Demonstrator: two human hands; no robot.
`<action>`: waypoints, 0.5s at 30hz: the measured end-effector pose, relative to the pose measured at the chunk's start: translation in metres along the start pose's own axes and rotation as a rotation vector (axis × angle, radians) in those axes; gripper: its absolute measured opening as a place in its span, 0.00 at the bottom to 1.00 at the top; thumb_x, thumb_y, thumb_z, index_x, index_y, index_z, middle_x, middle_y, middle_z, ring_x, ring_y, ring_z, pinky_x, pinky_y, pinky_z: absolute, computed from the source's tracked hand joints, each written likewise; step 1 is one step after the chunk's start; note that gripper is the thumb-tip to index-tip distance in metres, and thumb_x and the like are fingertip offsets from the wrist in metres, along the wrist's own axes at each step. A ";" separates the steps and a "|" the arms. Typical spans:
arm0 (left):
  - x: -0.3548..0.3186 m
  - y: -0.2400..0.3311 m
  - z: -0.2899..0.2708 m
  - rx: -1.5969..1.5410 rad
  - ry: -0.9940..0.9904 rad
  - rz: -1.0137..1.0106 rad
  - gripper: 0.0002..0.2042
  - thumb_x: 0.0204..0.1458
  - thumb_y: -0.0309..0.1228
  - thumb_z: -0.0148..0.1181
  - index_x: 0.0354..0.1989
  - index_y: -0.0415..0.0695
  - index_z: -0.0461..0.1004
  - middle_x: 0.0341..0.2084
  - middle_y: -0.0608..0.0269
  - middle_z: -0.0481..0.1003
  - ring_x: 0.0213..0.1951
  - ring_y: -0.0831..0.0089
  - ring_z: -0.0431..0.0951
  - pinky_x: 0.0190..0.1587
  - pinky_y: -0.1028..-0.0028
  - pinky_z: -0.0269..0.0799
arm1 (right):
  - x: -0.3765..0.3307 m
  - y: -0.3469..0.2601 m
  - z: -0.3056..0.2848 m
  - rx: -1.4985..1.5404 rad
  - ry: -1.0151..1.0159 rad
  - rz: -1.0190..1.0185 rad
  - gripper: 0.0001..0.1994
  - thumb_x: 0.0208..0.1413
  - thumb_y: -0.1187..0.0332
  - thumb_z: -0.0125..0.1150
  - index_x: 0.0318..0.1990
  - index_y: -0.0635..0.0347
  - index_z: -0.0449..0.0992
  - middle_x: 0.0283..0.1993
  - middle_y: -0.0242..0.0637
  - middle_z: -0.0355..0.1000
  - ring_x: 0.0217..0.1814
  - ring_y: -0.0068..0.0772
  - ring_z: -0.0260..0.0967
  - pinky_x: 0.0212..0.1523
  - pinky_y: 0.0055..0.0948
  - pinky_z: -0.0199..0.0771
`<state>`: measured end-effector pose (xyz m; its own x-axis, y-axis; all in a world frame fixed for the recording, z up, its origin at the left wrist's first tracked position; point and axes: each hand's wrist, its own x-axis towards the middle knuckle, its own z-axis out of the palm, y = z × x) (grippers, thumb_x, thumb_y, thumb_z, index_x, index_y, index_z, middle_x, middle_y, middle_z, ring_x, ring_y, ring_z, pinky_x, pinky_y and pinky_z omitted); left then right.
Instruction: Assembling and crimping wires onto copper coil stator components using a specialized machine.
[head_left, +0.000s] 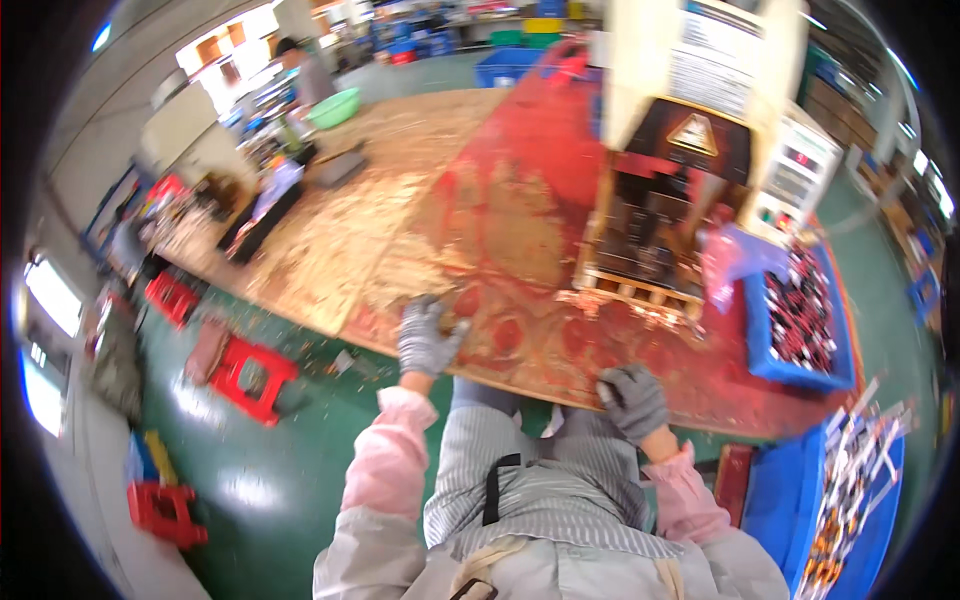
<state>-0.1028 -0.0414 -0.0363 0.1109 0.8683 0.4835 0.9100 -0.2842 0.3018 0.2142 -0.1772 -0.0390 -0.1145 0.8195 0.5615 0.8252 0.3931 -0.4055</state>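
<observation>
My left hand (pixel 430 338), in a grey knit glove, rests on the front edge of the worn red-and-wood workbench (pixel 400 240). Its fingers lie forward and the thumb stands apart; nothing is in it. My right hand (pixel 635 402), gloved alike, is at the same edge farther right, fingers loosely bent and slightly apart, with no object visible in it. Beyond the right hand stands a cream machine (pixel 640 70) with a dark guard (pixel 690 135) bearing a warning triangle. Copper-coloured bits (pixel 640 312) lie along its base. The picture is somewhat blurred.
Right of the machine, a blue bin (pixel 757 335) holds small red and black parts. A larger blue bin (pixel 780 490) below contains long white and orange pieces. Red stools (pixel 250 375) stand on the green floor at left. A green basin (pixel 335 108) and a person (pixel 312 80) are farther back.
</observation>
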 end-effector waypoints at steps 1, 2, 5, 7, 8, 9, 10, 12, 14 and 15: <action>0.000 0.002 0.003 -0.027 -0.019 -0.028 0.26 0.40 0.48 0.58 0.44 0.41 0.69 0.47 0.46 0.65 0.52 0.51 0.62 0.55 0.61 0.56 | 0.000 -0.002 0.001 -0.023 0.012 -0.011 0.08 0.45 0.65 0.56 0.33 0.54 0.72 0.30 0.41 0.68 0.33 0.43 0.66 0.32 0.37 0.67; 0.000 0.001 0.005 -0.016 0.016 -0.008 0.25 0.40 0.47 0.59 0.42 0.40 0.70 0.45 0.47 0.66 0.50 0.52 0.63 0.54 0.62 0.58 | 0.003 -0.005 0.001 -0.042 0.023 -0.026 0.08 0.44 0.65 0.57 0.33 0.54 0.72 0.30 0.41 0.68 0.32 0.43 0.66 0.31 0.37 0.67; -0.003 -0.005 0.001 -0.040 0.030 0.004 0.23 0.40 0.46 0.59 0.40 0.40 0.70 0.44 0.47 0.67 0.50 0.52 0.63 0.54 0.62 0.58 | 0.002 -0.019 0.002 -0.038 -0.018 0.001 0.08 0.44 0.66 0.58 0.32 0.54 0.72 0.28 0.40 0.67 0.31 0.43 0.66 0.30 0.36 0.67; 0.000 -0.004 -0.003 -0.052 -0.004 -0.011 0.23 0.41 0.46 0.58 0.40 0.40 0.70 0.43 0.47 0.67 0.50 0.52 0.63 0.54 0.62 0.58 | -0.004 -0.024 0.005 0.059 -0.012 0.070 0.08 0.44 0.65 0.58 0.31 0.55 0.72 0.27 0.40 0.67 0.30 0.42 0.66 0.29 0.35 0.66; 0.002 -0.005 -0.004 -0.061 -0.026 -0.008 0.22 0.41 0.45 0.58 0.40 0.40 0.70 0.43 0.46 0.67 0.50 0.51 0.63 0.54 0.62 0.57 | -0.008 -0.024 0.011 0.125 -0.016 0.119 0.08 0.44 0.64 0.59 0.31 0.56 0.72 0.26 0.40 0.67 0.29 0.42 0.66 0.29 0.33 0.66; 0.003 -0.009 -0.002 -0.073 -0.039 -0.004 0.22 0.42 0.45 0.57 0.40 0.40 0.70 0.43 0.46 0.66 0.50 0.50 0.62 0.55 0.61 0.57 | -0.008 -0.028 0.016 0.168 -0.035 0.132 0.08 0.44 0.64 0.59 0.31 0.57 0.72 0.26 0.40 0.67 0.28 0.41 0.66 0.29 0.33 0.66; 0.004 -0.010 -0.005 -0.076 -0.049 0.007 0.22 0.41 0.44 0.57 0.40 0.40 0.70 0.43 0.46 0.66 0.49 0.51 0.63 0.54 0.61 0.58 | -0.002 -0.033 0.021 0.208 -0.054 0.151 0.09 0.44 0.65 0.59 0.30 0.58 0.72 0.27 0.40 0.67 0.27 0.41 0.66 0.29 0.32 0.66; 0.007 -0.015 -0.011 -0.144 -0.060 0.047 0.20 0.40 0.40 0.57 0.39 0.40 0.70 0.41 0.48 0.67 0.48 0.51 0.64 0.52 0.59 0.58 | 0.018 -0.055 0.036 0.310 -0.074 0.213 0.08 0.44 0.65 0.58 0.29 0.59 0.72 0.26 0.40 0.68 0.27 0.38 0.67 0.29 0.30 0.67; 0.008 -0.022 -0.012 -0.256 -0.090 0.073 0.19 0.39 0.39 0.57 0.38 0.41 0.69 0.42 0.49 0.67 0.48 0.51 0.64 0.53 0.58 0.57 | 0.051 -0.081 0.062 0.402 -0.108 0.255 0.07 0.44 0.66 0.58 0.28 0.59 0.73 0.25 0.39 0.69 0.27 0.36 0.67 0.29 0.30 0.67; 0.011 -0.026 -0.010 -0.298 -0.082 0.115 0.18 0.39 0.39 0.57 0.38 0.42 0.69 0.42 0.50 0.67 0.49 0.51 0.63 0.54 0.57 0.56 | 0.069 -0.095 0.075 0.439 -0.140 0.272 0.07 0.44 0.67 0.58 0.28 0.60 0.73 0.24 0.38 0.69 0.27 0.36 0.67 0.30 0.30 0.67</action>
<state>-0.1292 -0.0287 -0.0312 0.2488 0.8498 0.4646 0.7339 -0.4785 0.4821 0.0861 -0.1268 -0.0153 -0.0262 0.9520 0.3049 0.5294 0.2720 -0.8036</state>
